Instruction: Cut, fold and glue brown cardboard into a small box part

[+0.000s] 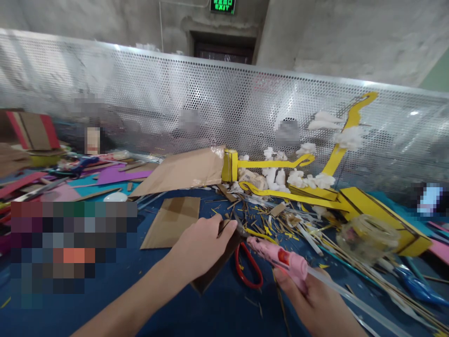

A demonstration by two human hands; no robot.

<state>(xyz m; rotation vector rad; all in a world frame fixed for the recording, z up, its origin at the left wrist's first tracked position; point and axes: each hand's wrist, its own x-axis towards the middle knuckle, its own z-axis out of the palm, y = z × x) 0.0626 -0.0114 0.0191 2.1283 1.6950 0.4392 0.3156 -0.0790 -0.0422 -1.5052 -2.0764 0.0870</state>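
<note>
Head view: left hand (201, 245) had its fingers (224, 228) pinched over the top edge of a dark cardboard piece (213, 267), held tilted above the blue tabletop (147, 290). Right hand (317, 304) was wrapped tight round a pink glue gun (280, 257), nozzle touching the card's upper edge just beside the left fingertips. A clear glue stick (358, 302) trailed from the gun's back toward near right. Red-handled scissors (247, 269) lay under the gun. Farther off: brown cardboard sheet (171, 220), scattered sticks, a yellow cardboard model (351, 196), perforated metal screen (210, 107). Judgement: gluing would go best with the card steady, fingertips clear of the hot nozzle, bead thin along the edge.
</note>
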